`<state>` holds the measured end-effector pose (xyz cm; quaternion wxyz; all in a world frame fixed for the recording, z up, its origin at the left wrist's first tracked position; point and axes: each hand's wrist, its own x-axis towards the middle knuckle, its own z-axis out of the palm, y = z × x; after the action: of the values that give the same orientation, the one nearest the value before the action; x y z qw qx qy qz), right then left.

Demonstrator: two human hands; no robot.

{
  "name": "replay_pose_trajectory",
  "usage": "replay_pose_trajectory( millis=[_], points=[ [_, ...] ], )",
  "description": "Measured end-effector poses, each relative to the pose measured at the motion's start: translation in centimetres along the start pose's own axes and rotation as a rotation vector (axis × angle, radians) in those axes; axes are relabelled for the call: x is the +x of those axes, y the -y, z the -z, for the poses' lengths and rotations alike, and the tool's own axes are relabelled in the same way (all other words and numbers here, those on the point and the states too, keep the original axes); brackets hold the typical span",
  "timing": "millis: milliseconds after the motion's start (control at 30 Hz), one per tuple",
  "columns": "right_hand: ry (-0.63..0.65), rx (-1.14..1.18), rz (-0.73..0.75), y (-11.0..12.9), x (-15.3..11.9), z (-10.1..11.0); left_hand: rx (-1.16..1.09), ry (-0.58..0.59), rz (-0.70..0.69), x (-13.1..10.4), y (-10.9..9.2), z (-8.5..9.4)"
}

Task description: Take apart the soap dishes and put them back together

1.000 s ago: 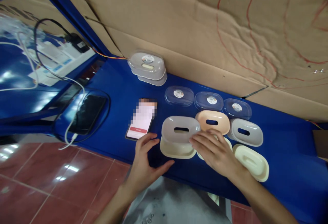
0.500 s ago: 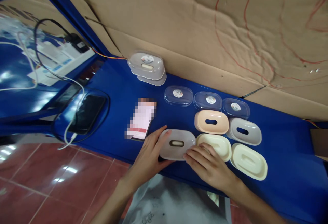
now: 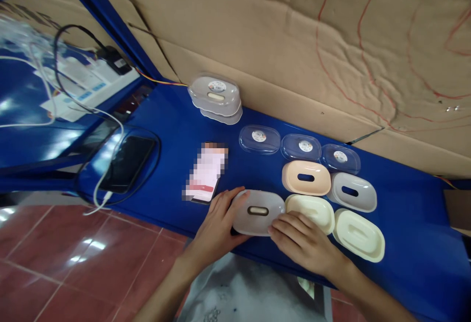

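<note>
A grey oval dish (image 3: 258, 224) with a slot in its middle is between my hands near the table's front edge. My left hand (image 3: 222, 214) grips its left end, thumb and fingers around the rim. The fingers of my right hand (image 3: 300, 236) are pressed together on its right end. To the right are two cream dishes, one (image 3: 311, 209) partly behind my right hand and one (image 3: 359, 234) farther right. Behind them lie a peach slotted dish (image 3: 307, 187) and another grey slotted dish (image 3: 364, 195).
Three clear lids (image 3: 259, 145) with round stickers lie in a row behind the dishes. A lidded stack (image 3: 215, 97) stands by the cardboard wall (image 3: 250, 32). On the left are a lit phone (image 3: 206, 174), a dark phone (image 3: 128, 162) with cables and a power strip (image 3: 91, 91).
The view has shifted slightly. Both hands remain on the grey dish, and the right hand's fingers lie a little flatter and closer together.
</note>
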<state>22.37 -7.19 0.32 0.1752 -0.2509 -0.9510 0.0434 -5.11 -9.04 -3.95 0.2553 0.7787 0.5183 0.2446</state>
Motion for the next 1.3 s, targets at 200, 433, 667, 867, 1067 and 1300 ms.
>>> replay_pose_trajectory(
  millis=[200,433,667,867,1067,1300],
  points=[
    [-0.070,-0.022,-0.084,-5.2,4.9,1.4,-0.039,-0.003,0.008,-0.1,0.1,0.1],
    [0.028,-0.179,-0.189,-13.8,14.1,-1.5,-0.026,-0.018,-0.046,0.1,0.1,0.1],
    [0.090,-0.144,-0.188,-13.5,14.4,-1.2,-0.055,-0.006,-0.040,0.0,0.1,0.3],
    [0.117,0.085,-0.304,-6.5,7.6,2.2,-0.086,0.023,-0.016,0.2,0.1,0.6],
    [0.184,0.195,-0.387,-1.9,2.7,2.9,-0.115,0.061,-0.020,0.4,0.5,0.6],
    [0.149,0.155,-0.328,-0.1,2.9,2.0,-0.134,0.003,-0.019,0.4,0.8,0.3]
  ],
)
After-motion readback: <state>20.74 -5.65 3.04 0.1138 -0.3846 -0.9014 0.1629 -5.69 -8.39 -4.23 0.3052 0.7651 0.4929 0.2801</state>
